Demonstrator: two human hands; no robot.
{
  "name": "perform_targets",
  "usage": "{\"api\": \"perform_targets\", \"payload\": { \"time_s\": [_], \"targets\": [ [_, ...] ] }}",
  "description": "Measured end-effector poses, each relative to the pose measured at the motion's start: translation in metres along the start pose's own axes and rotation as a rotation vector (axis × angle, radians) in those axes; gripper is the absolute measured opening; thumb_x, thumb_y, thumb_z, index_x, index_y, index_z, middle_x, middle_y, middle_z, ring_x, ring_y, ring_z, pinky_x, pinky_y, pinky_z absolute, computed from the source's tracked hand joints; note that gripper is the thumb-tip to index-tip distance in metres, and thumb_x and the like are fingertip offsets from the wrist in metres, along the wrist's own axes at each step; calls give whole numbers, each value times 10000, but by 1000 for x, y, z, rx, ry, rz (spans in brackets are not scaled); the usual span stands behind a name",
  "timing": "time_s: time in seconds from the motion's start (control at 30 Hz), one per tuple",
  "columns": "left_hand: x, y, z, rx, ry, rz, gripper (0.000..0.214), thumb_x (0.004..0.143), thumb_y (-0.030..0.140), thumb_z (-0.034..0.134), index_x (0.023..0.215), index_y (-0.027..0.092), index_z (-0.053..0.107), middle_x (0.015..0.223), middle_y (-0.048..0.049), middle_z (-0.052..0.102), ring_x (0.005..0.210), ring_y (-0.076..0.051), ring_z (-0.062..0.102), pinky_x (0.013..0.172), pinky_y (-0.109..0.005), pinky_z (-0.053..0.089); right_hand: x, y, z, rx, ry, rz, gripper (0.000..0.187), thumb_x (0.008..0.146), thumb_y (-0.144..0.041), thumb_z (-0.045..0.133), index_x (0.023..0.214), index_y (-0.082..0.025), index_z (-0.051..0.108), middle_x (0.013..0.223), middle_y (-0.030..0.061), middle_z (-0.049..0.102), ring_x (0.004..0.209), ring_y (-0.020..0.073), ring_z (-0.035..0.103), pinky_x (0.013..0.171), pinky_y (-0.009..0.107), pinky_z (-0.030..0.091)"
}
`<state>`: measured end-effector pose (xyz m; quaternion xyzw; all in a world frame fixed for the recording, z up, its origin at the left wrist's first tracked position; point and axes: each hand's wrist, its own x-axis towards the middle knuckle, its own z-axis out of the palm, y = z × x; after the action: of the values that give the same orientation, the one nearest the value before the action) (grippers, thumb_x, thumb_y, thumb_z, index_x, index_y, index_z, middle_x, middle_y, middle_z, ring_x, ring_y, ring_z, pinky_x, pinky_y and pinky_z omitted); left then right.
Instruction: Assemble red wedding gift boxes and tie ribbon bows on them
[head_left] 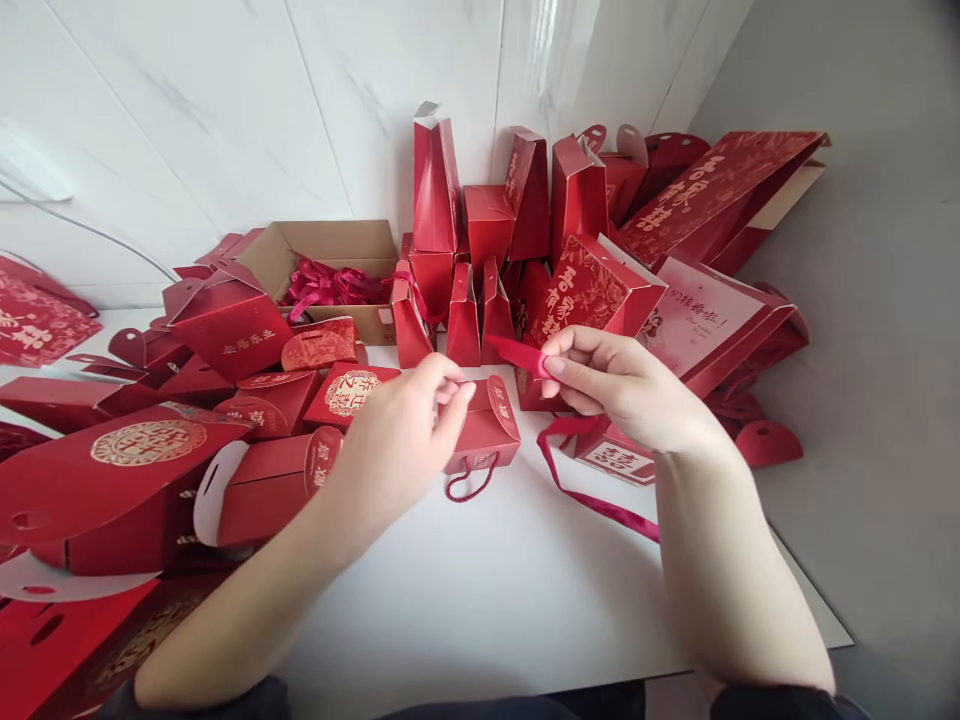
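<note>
- The hands are working over the middle: the right hand (546,366) is pinching a ribbon (517,352) between thumb and forefinger, while the left hand (466,385) is bringing thumb and forefinger together; whether they are gripping anything thin, I cannot tell.
- The white tabletop (465,600) is carrying everything, its near right corner showing beyond the right forearm.
- Along the left edge, a pile of red boxes (150,450) is crowding close to the left forearm; keeping that elbow in is probably avoiding knocks.
- Toward the far right corner, a large red bag (697,200) is leaning over others, so wide sweeps of the right arm are seeming risky.
- Near the far edge, a cardboard carton (330,238) is holding a tangle of ribbons (337,282).
- A small red box (486,425) is sitting between the hands, about midway between the far and near edges, partly behind the left fingertips.
- The pinched ribbon is extending above and right of that box; a loose strip is trailing toward the right edge. Holding it flat, untwisted, is likely giving the neatest result.
- The box's cord handle (472,490) is drooping toward the near edge; keeping ribbon off it is likely preventing snags.
</note>
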<state>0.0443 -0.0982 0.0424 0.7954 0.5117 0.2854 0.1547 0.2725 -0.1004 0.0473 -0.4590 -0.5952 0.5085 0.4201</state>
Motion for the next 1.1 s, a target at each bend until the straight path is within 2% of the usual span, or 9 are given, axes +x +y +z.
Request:
{"api": "perform_targets", "payload": {
  "time_s": [0.07,0.17,0.23,0.33,0.5,0.67,0.77,0.93,1.1],
  "targets": [
    [-10,-4,22,155,10,97,296,929,351,537,1181,198,570,1105,-93,686,987,-272,679,802,-417,581,6,7,0,-88,25,13,205,896,-406,606,892,-201,605,703,-27,563,553,78,410,514,235,320],
    [-26,-12,55,315,7,265,448,905,366,577,1316,200,515,1389,-177,516,1235,-383,548,922,-531,537,14,17,1,-233,2,15,224,864,-401,628,824,-182,628,675,-25,541,572,88,418,533,244,337],
    [-35,-19,72,380,21,313,492,892,340,597,1356,210,497,1490,-210,390,1347,-452,417,967,-591,496,17,21,1,-237,-17,20,210,855,-387,628,829,-180,616,686,-17,554,606,104,462,562,252,371],
    [-43,-30,84,379,55,370,490,890,266,597,1361,180,494,1538,-243,279,1411,-473,301,1027,-597,458,19,25,0,-162,-30,31,150,872,-333,575,921,-192,599,693,-22,551,604,106,475,556,249,383],
    [-43,-47,89,330,78,452,468,901,242,582,1351,143,501,1561,-254,180,1440,-453,248,1084,-565,422,20,26,0,-247,-10,83,161,882,-248,489,996,-227,601,738,-31,562,580,92,444,517,230,352],
    [-43,-55,96,347,119,475,547,888,240,605,1412,185,460,1535,-235,241,1427,-440,293,1075,-559,433,23,30,2,-423,-21,113,172,868,-375,570,849,-213,624,676,-22,549,567,107,466,501,244,363],
    [-43,-55,94,353,144,493,547,880,260,618,1402,196,464,1498,-231,313,1405,-426,345,1052,-547,456,24,34,4,-459,-19,136,151,822,-367,637,816,-216,643,632,-20,558,497,102,450,444,246,341],
    [-37,-55,84,315,323,604,523,841,384,659,1280,142,510,1357,-219,504,1359,-379,434,1044,-502,464,23,31,4,-432,-33,132,84,819,-294,635,839,-219,668,788,21,669,525,109,532,435,247,406],
    [-32,-59,79,357,300,517,419,853,403,632,1186,159,563,1404,-209,498,1365,-364,434,1016,-472,465,21,27,1,-397,-73,99,84,802,-299,667,837,-229,696,730,21,668,580,144,576,462,258,444]
  ]
}}
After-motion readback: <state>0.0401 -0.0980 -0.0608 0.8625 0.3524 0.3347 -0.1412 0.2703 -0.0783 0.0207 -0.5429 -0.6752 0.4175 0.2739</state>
